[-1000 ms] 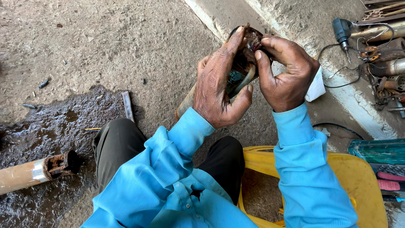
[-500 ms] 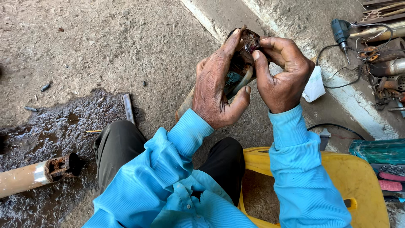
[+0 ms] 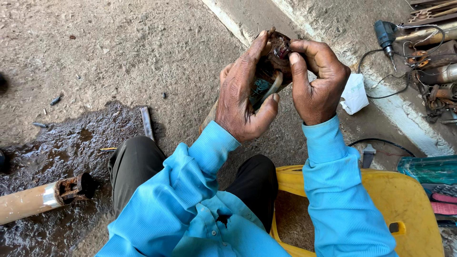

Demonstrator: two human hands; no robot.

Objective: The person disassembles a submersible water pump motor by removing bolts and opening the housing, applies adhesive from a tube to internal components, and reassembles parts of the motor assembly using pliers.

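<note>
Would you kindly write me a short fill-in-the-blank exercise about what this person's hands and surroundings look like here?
1. Both hands hold a rusty metal part with the left hand and the ____ hand.
2. The person's sleeves are light ____.
3. The plastic seat at lower right is ____.
4. The pipe at lower left lies on a ____ patch of ground.

Missing words: right; blue; yellow; wet

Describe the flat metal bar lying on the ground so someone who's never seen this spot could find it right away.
Start at the dark wet patch on the ground left of the seated person. At its right edge, just above the person's dark-trousered knee, lies the flat metal bar. It is short, straight and grey, unlike the thick tan pipe with a rusty end lower left.
</note>
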